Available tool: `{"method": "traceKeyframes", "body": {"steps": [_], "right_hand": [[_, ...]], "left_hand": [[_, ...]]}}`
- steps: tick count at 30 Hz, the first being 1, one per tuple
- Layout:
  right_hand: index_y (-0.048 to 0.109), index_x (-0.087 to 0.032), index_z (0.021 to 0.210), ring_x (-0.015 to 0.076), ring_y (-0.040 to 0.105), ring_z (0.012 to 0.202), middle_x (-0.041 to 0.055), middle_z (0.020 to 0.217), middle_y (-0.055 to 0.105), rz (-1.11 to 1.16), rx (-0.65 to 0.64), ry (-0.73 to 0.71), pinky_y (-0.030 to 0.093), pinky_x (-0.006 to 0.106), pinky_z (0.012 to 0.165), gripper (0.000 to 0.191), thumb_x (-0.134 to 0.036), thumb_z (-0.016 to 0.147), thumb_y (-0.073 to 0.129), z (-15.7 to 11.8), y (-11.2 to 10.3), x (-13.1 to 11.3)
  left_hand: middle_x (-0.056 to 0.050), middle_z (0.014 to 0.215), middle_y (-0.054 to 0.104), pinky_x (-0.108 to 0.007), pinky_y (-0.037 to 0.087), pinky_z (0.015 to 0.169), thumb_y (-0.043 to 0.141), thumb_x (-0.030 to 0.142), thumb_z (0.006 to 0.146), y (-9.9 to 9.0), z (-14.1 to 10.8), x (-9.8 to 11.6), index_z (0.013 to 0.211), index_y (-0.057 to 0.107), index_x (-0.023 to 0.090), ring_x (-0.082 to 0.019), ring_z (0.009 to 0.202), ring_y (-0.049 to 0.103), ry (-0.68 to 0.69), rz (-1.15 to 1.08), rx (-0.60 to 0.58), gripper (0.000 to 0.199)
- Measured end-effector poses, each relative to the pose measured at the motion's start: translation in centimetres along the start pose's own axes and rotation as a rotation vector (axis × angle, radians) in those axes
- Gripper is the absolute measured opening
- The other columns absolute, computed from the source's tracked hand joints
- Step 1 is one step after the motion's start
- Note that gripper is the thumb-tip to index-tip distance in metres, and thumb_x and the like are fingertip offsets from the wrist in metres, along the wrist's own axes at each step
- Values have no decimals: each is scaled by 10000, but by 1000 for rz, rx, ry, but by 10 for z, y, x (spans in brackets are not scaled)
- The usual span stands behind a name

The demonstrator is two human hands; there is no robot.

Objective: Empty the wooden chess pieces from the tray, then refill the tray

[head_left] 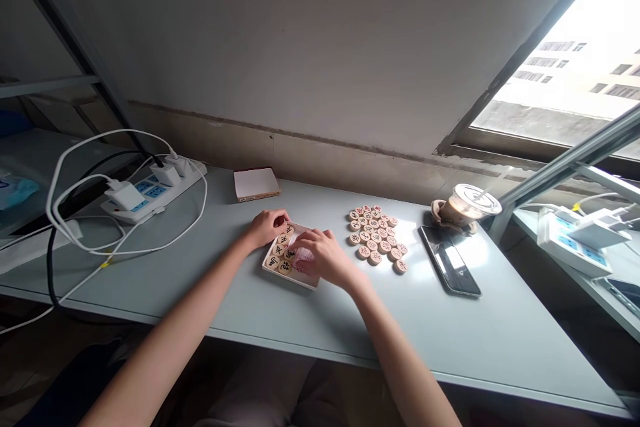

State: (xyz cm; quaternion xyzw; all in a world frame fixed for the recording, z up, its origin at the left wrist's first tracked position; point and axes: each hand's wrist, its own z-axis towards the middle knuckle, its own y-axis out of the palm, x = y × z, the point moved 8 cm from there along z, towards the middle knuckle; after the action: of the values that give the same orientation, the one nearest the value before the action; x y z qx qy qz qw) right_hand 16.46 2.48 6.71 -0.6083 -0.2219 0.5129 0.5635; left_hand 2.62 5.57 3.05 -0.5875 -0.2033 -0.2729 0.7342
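The left grip (267, 227) presses together on the far corner of a shallow white tray (293, 278), while the right grip (325, 257) spreads above smooth round wooden xiangqi pieces (279, 250) inside it, on the grey bench (350, 327), left of a loose cluster of matching discs (375, 235).

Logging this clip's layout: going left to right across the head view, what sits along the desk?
White power strip, flat pale rectangular box, shallow white tray, round wooden chess pieces, black smartphone
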Motion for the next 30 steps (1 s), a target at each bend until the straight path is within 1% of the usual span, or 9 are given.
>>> {"method": "traceKeyframes", "body": {"steps": [2, 5, 10, 12, 15, 20, 23, 26, 30], "right_hand": [[606, -245, 1017, 220, 489, 982, 57, 1015, 615, -17, -10, -5, 304, 324, 786, 257, -285, 765, 632, 4, 9, -7], [600, -237, 961, 208, 490, 943, 49, 1008, 620, -8, 27, 7, 292, 312, 772, 220, -304, 754, 635, 4, 6, -4], [565, -254, 999, 189, 490, 923, 19, 1003, 623, -88, 266, 205, 282, 318, 790, 182, -299, 824, 550, -8, -31, 40], [559, -261, 1021, 187, 504, 894, 12, 965, 634, -154, 308, 285, 278, 331, 793, 188, -296, 838, 531, -16, -39, 61], [581, -272, 1015, 200, 510, 907, 23, 939, 640, -248, 299, 345, 273, 352, 793, 181, -274, 854, 497, -26, -42, 84], [641, -234, 807, 258, 458, 1022, 51, 1069, 600, -379, 263, 434, 270, 406, 827, 102, -221, 791, 542, -39, -46, 106], [654, -254, 808, 262, 455, 1040, 39, 1114, 575, -310, 254, 454, 291, 418, 838, 123, -275, 800, 534, -44, -49, 112], [648, -288, 904, 238, 482, 1037, 25, 1102, 578, -186, 233, 418, 315, 408, 856, 163, -289, 823, 506, -44, -46, 115], [643, -222, 920, 222, 522, 982, 71, 1059, 578, -119, 293, 447, 380, 357, 812, 186, -216, 817, 487, -47, -47, 125]], "left_hand": [[15, 646, 604, -208, 352, 568, 464, 247, 770, 0, 0, 0, 780, 595, 179, -116, 590, 517, -4, 8, 0, 148], [16, 639, 601, -210, 355, 573, 467, 250, 769, 0, 0, 1, 772, 599, 178, -117, 587, 515, -14, 21, -3, 150], [15, 648, 614, -214, 351, 571, 478, 278, 773, 0, 0, 0, 766, 601, 184, -119, 581, 514, -36, 39, -13, 155], [11, 665, 624, -216, 355, 580, 475, 281, 776, 0, 0, 1, 760, 597, 183, -120, 589, 521, -33, 36, -11, 157], [6, 690, 637, -219, 362, 596, 472, 269, 771, -1, 0, 1, 748, 589, 180, -125, 608, 533, -31, 24, -11, 148], [7, 687, 641, -221, 363, 594, 476, 255, 762, -1, -1, 0, 739, 585, 183, -129, 615, 542, -30, 13, -11, 133], [7, 696, 644, -220, 364, 596, 475, 243, 761, -2, -1, 0, 744, 584, 184, -129, 621, 546, -21, 6, -5, 125], [9, 693, 641, -218, 358, 587, 472, 236, 761, -3, -1, 2, 745, 578, 185, -128, 621, 545, -17, 5, 1, 118], [9, 681, 632, -218, 345, 565, 464, 239, 766, -2, -2, 3, 744, 572, 187, -126, 606, 535, -10, 0, -13, 122]]}}
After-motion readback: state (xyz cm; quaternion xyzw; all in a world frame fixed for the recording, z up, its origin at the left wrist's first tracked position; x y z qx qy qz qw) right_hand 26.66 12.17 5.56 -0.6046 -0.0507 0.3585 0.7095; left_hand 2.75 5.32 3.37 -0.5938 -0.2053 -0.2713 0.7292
